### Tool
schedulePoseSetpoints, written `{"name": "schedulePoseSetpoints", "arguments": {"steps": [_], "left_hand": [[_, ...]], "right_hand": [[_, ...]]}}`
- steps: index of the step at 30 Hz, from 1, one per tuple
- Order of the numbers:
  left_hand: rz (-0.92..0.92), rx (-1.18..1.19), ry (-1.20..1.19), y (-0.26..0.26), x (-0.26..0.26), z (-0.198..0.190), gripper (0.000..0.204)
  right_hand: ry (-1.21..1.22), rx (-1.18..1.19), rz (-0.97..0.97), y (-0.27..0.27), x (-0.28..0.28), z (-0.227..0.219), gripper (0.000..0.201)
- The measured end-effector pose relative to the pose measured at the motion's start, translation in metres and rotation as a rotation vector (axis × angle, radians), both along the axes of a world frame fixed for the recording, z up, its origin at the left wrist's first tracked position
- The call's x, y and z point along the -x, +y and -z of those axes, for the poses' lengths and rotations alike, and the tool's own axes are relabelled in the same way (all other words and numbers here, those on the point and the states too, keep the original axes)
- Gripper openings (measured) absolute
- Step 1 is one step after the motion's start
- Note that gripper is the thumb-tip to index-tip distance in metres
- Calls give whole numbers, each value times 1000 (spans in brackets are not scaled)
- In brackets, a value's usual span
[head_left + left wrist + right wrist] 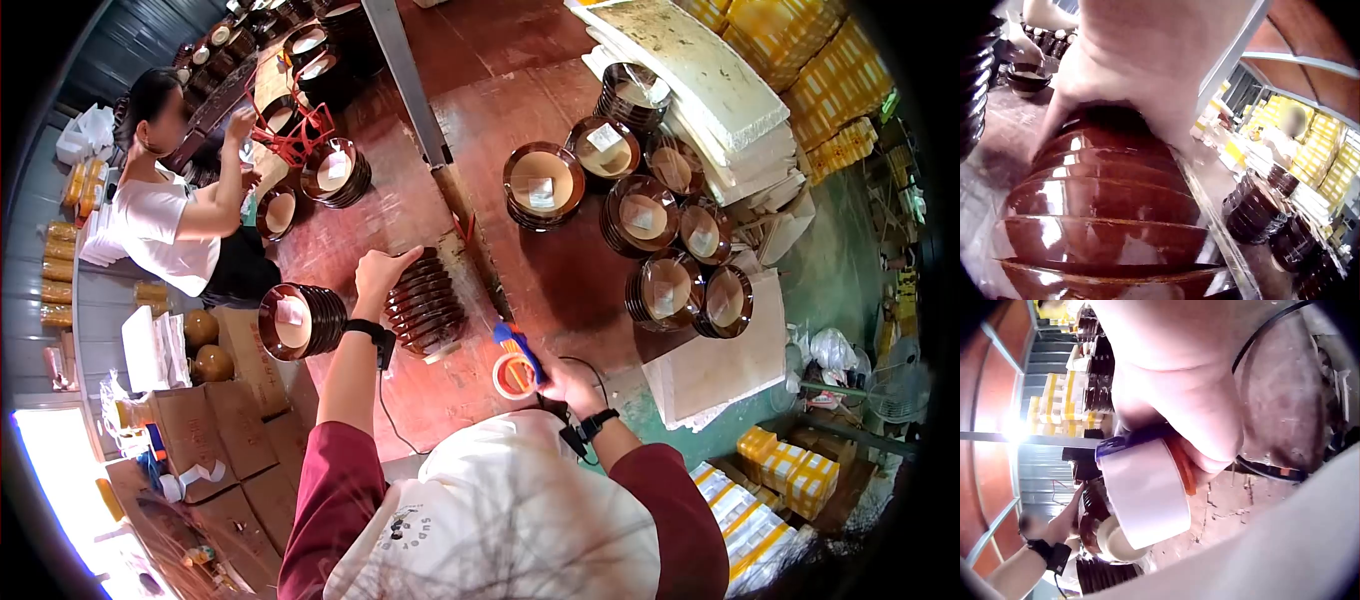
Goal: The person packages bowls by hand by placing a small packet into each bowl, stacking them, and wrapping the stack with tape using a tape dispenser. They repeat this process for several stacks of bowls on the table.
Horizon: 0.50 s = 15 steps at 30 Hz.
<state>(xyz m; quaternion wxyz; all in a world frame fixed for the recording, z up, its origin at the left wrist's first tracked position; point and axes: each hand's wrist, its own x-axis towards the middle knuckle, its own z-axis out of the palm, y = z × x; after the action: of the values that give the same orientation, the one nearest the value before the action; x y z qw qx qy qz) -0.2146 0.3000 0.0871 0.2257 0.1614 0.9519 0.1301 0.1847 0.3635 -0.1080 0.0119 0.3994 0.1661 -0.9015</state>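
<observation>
A stack of brown glazed bowls (428, 312) lies on its side on the reddish table in front of me. My left hand (383, 277) grips the stack's far end. In the left wrist view, the thumb and fingers spread down either side of the dark end of the bowls (1107, 200). To the right of the stack, my right hand (570, 386) holds a blue tape dispenser (524, 352) by its handle. Its wide, pale tape roll (1144, 497) faces the right wrist camera, with an orange part beside the fingers.
Another bowl stack (325, 320) lies just left of my left forearm. Several upright bowl stacks (640, 212) stand on the right, beside white foam boards (700, 75). A grey metal post (405, 80) rises mid-table. Another person (165, 215) works at the left near a red wire frame (300, 140).
</observation>
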Motion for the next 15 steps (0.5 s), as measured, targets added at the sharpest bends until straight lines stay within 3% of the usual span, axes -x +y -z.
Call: {"name": "schedulePoseSetpoints", "arguments": {"steps": [4,6,15], "left_hand": [[-180,94,43,-12,-10,-8,98],[-314,133,84,-30,-12,1,99],[-474,148,99,-82,-33,9,97]], "right_hand": [[57,170,-20,-12,-37,4,45],[-123,347,22,-14,-33,0,44],[-48,349,-35,1,-13,-2,37]]}}
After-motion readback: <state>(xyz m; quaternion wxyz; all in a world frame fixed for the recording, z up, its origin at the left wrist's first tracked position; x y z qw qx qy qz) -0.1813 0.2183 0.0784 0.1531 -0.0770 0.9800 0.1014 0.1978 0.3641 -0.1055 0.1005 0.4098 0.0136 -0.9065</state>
